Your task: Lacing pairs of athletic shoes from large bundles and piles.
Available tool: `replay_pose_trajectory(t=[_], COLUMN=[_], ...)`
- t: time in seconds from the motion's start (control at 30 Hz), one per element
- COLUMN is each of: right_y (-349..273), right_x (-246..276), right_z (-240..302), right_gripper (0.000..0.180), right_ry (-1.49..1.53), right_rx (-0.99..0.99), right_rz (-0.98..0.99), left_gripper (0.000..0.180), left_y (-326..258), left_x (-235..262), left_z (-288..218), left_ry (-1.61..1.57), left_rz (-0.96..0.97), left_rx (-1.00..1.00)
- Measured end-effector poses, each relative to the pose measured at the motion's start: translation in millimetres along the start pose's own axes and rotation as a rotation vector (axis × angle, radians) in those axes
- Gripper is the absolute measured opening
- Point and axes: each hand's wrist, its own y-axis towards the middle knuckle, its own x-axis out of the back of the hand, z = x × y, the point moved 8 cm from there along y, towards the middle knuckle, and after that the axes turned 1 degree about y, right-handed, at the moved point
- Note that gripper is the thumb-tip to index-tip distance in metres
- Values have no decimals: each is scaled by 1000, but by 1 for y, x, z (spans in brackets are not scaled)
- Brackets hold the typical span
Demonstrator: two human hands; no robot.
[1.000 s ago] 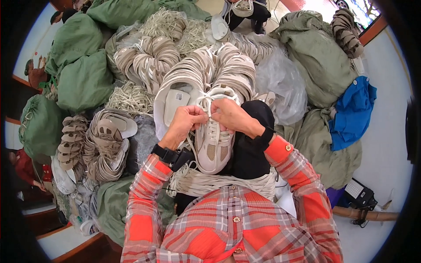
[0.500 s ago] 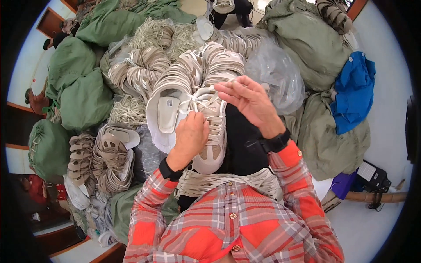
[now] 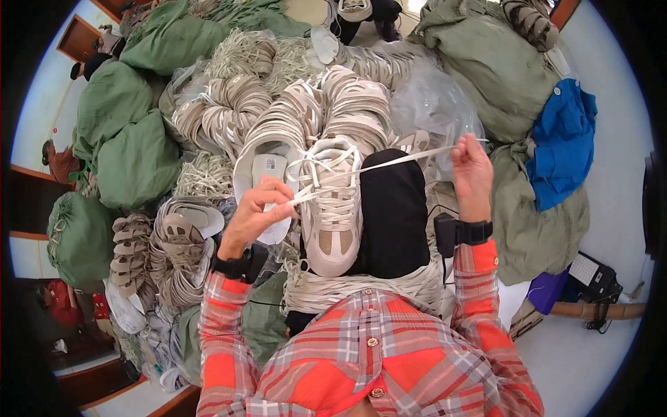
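We see the shoe in front of the body, its long axis running almost straight away from us: toe toward the shirt, collar at the far end. It lies between the two hands, left of the black cloth.

The left hand is much the nearer, just off the shoe's left side and about level with the lacing. Its thumb and fingers pinch lace, which runs a short way rightward over the tongue. The right hand is well apart, out to the right and a little farther from the body. Its fingers are closed on another length of lace, which stretches nearly straight above the cloth, with a short tail poking past the grip.

So we have the lace drawn across the shoe's axis, longer on the right. We cannot tell which eyelet each strand leaves.
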Motion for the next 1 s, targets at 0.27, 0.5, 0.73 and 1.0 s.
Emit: replay_pose_trajectory(t=[0.27,0.5,0.73,1.0], right_y=[-5,-42,-49,-37], right_x=[20,-14,-1,10], right_z=[191,197,205,166], right_gripper=[17,18,17,16], right_ry=[-777,-914,-744,-740], right_rx=[840,903,907,716], right_rz=[-256,-222,-184,-153], left_gripper=[25,16,12,12], left_y=[12,31,57,66], left_x=[-19,-38,-60,-113], left_z=[40,-4,-39,-52], left_ry=[-385,527,773,942], left_rz=[-298,-455,-375,-57], left_rx=[70,-211,-243,-379])
